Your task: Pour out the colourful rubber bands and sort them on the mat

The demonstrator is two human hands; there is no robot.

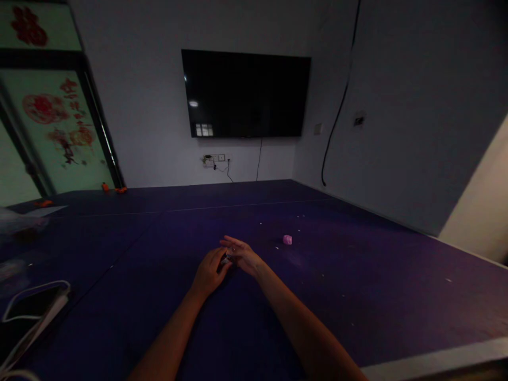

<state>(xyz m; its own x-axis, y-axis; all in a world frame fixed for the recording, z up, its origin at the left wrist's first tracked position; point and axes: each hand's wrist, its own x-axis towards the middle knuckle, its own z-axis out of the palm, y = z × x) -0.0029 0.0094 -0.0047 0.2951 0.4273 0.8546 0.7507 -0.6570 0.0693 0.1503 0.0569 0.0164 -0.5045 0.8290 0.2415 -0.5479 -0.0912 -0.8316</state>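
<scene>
Both my hands meet over the middle of a dark purple-blue table point(357, 286). My left hand point(209, 272) is curled, its fingertips pinched on a small dark item point(226, 259) that I cannot make out. My right hand point(241, 255) touches the same item from the right, fingers bent together around it, with a ring on one finger. A small pink lump point(287, 239) lies on the table a short way to the right of my right hand, apart from it.
A dark phone with a white cable point(34, 304) lies at the table's left edge. Clear plastic bags point(18, 222) sit at the far left. A black TV point(245, 94) hangs on the far wall above a socket. Small white crumbs dot the tabletop.
</scene>
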